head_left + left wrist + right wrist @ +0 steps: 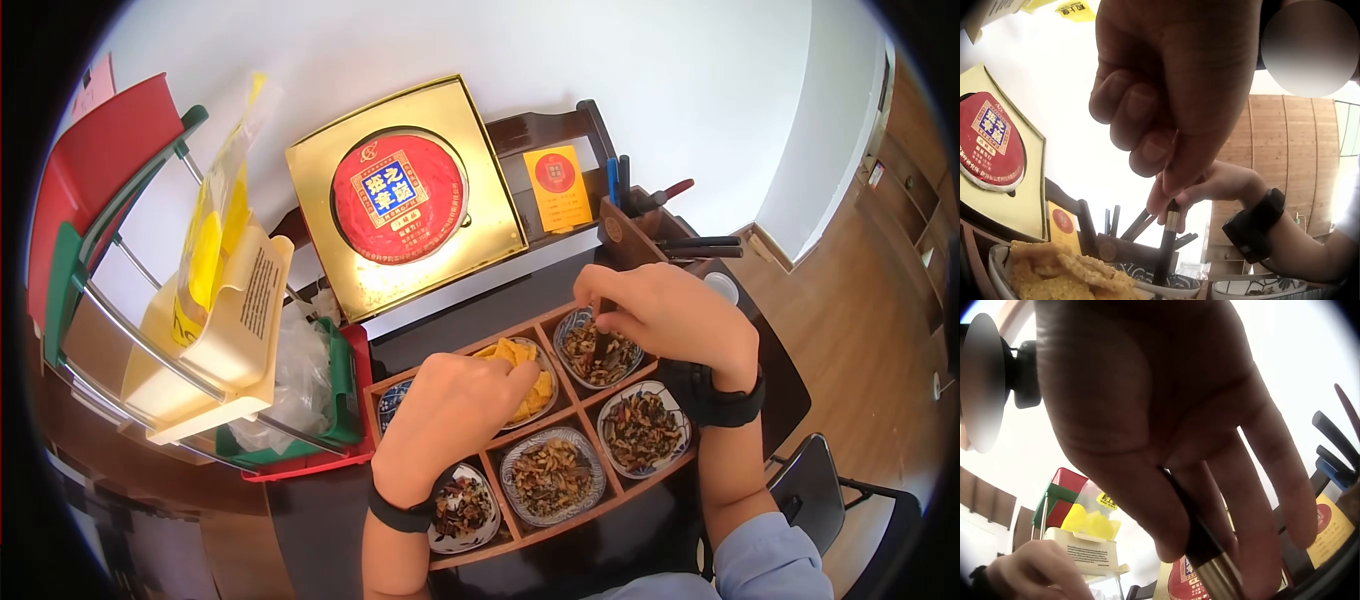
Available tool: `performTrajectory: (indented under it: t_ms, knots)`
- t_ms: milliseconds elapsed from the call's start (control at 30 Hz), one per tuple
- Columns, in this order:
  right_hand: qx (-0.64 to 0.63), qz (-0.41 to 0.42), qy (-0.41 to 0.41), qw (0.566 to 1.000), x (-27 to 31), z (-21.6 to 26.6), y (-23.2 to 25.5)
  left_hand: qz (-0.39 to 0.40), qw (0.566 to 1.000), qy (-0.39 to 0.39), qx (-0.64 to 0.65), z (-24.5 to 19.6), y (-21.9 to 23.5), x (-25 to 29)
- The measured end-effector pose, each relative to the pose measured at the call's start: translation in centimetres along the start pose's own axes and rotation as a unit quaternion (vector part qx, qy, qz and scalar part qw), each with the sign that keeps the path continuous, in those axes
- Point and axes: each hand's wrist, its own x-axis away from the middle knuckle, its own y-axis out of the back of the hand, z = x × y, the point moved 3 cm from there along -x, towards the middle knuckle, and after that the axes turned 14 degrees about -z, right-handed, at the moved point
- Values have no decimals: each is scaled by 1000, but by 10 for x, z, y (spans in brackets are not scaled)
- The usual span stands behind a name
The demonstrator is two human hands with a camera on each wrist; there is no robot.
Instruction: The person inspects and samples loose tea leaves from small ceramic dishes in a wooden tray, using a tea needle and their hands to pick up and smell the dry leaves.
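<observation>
My right hand [670, 315] pinches a slim dark-handled tool [1166, 250] with a metallic band; in the head view it points down into the back right bowl [570, 330] of dried brown mix. My left hand [455, 400] hovers over a bowl of yellow crisps [525, 405]. Its fingers are curled, thumb and forefinger together, and nothing shows between them. Both bowls sit in a wooden compartment tray [558, 365]. Along the tray's front stand a left bowl [465, 510], a middle bowl [552, 475] and a right bowl [645, 430], each holding dried mix. A blue-patterned bowl [391, 400] is mostly hidden by my left hand.
Behind the tray stands a gold box [310, 170] with a round red package. A yellow card [557, 190] and a wooden pen holder [625, 240] are at the back right. On the left is a rack [150, 345] with bins. A folding chair [810, 485] stands at right.
</observation>
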Motion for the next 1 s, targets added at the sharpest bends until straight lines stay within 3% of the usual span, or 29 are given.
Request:
performTrajectory:
  t_ms: [100,267,467,600,667,767,867,1000]
  knots:
    - [50,-3,5,999,-1,4,8,-2,1000,2,1,0,0,1]
    - [71,-76,18,994,-4,12,21,0,1000,0,-1,0,0,1]
    - [77,3,12,997,-1,0,-3,-4,1000,3,-1,0,0,0]
    - [69,-22,43,996,-2,3,12,5,1000,-2,1,-1,3,0]
    - [52,-64,-14,997,-2,2,22,18,1000,-6,-1,-1,3,0]
    - [50,-37,14,998,0,-3,14,18,1000,-11,-4,-2,3,-1]
    - [58,5,-15,998,0,-4,7,20,1000,-11,-9,-2,3,-1]
    - [64,0,17,998,2,-1,15,24,1000,-10,-8,-2,3,-1]
